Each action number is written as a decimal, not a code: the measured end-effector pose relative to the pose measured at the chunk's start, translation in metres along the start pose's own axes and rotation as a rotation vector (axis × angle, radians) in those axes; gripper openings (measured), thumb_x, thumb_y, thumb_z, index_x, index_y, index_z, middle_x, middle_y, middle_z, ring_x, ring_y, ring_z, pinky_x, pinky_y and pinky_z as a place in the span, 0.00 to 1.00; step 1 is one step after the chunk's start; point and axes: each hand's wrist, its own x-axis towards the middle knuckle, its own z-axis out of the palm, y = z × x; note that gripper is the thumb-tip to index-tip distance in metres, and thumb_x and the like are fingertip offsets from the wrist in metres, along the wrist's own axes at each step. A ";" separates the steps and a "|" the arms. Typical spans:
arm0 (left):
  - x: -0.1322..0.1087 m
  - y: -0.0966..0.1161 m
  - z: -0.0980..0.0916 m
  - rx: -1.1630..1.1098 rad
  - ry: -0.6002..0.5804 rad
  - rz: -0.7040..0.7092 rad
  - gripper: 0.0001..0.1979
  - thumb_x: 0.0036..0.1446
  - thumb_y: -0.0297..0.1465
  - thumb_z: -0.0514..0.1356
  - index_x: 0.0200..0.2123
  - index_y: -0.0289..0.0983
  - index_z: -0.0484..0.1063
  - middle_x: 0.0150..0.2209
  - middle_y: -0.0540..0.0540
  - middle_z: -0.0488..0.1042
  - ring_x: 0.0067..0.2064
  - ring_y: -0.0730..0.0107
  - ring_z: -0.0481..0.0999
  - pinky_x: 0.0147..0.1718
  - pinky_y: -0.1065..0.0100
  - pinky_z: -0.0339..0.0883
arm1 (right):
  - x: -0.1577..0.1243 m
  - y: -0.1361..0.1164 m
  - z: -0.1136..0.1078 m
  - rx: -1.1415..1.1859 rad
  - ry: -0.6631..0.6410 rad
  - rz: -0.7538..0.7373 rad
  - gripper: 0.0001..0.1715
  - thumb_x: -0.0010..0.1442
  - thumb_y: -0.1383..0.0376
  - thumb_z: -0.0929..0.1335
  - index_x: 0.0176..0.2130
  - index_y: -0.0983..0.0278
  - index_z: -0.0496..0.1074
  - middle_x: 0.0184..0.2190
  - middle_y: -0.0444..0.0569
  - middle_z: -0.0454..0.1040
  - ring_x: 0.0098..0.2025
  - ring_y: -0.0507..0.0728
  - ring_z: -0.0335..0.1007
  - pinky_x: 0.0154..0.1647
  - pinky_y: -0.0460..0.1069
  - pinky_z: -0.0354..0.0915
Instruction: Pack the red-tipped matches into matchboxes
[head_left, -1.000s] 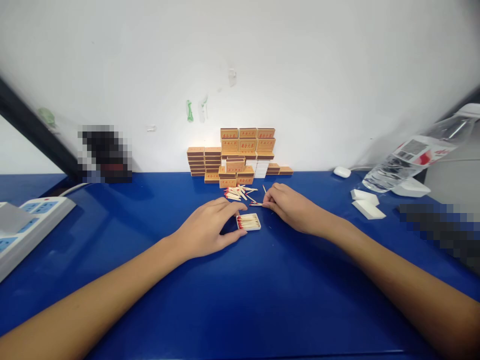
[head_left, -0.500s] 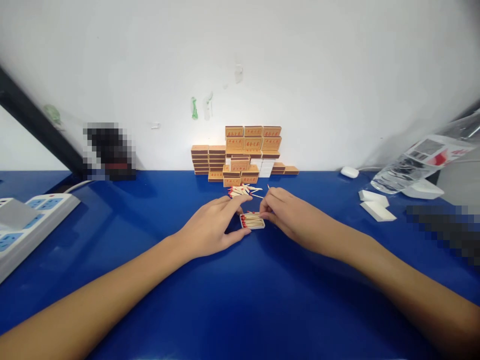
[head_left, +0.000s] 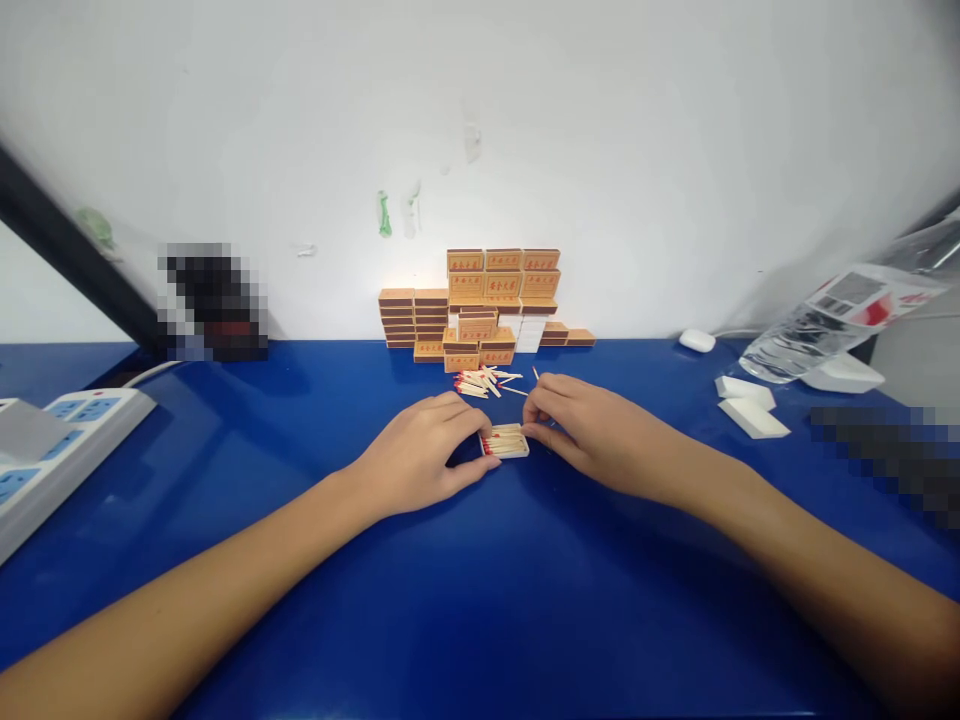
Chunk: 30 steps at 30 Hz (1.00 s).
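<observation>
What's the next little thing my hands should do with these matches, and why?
I'd probably have the right hand gently nudge the matches in the small white tray level: its fingertips are at the tray's right end, the left hand seems to hold the left end, and the red heads look uneven.

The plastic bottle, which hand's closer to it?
Right hand: it's left of the bottle, at the match tray's right end; the left hand is farther left, at the tray's left end.
</observation>
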 end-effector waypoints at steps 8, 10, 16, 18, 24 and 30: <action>0.000 0.000 -0.001 -0.011 -0.005 0.006 0.07 0.67 0.36 0.65 0.40 0.38 0.73 0.40 0.46 0.80 0.46 0.59 0.78 0.47 0.58 0.74 | 0.002 -0.003 0.003 0.008 -0.016 0.003 0.12 0.74 0.66 0.62 0.36 0.61 0.67 0.40 0.54 0.73 0.38 0.59 0.69 0.39 0.52 0.66; 0.000 0.000 -0.001 0.000 -0.002 0.002 0.08 0.67 0.36 0.65 0.42 0.38 0.74 0.41 0.45 0.80 0.46 0.59 0.78 0.47 0.57 0.74 | 0.002 -0.003 0.003 0.009 -0.009 -0.013 0.11 0.74 0.66 0.61 0.37 0.61 0.66 0.40 0.53 0.73 0.38 0.59 0.69 0.39 0.52 0.66; 0.000 -0.001 -0.001 0.032 -0.018 0.072 0.09 0.69 0.34 0.63 0.49 0.38 0.75 0.48 0.43 0.80 0.49 0.58 0.78 0.51 0.56 0.74 | 0.002 -0.002 0.002 0.023 0.056 -0.017 0.09 0.75 0.65 0.60 0.40 0.62 0.65 0.40 0.52 0.72 0.39 0.58 0.69 0.40 0.52 0.65; 0.001 -0.001 -0.001 0.032 -0.014 0.084 0.09 0.69 0.34 0.62 0.49 0.38 0.76 0.49 0.43 0.80 0.50 0.58 0.78 0.52 0.56 0.74 | 0.002 -0.003 0.000 0.023 0.041 -0.036 0.10 0.75 0.65 0.61 0.39 0.61 0.65 0.39 0.51 0.72 0.39 0.58 0.69 0.40 0.52 0.64; 0.000 0.001 -0.003 0.035 -0.007 -0.002 0.11 0.67 0.37 0.64 0.48 0.38 0.72 0.45 0.44 0.79 0.48 0.57 0.78 0.48 0.56 0.75 | 0.000 -0.010 -0.002 -0.016 -0.022 -0.064 0.11 0.76 0.65 0.61 0.38 0.61 0.66 0.39 0.51 0.73 0.37 0.58 0.69 0.37 0.51 0.63; 0.001 0.001 -0.002 0.036 -0.004 0.013 0.12 0.67 0.37 0.64 0.49 0.38 0.71 0.45 0.43 0.79 0.48 0.57 0.77 0.47 0.56 0.74 | -0.001 -0.016 0.004 -0.189 0.009 -0.100 0.12 0.74 0.68 0.61 0.38 0.63 0.69 0.38 0.53 0.73 0.37 0.59 0.69 0.36 0.52 0.63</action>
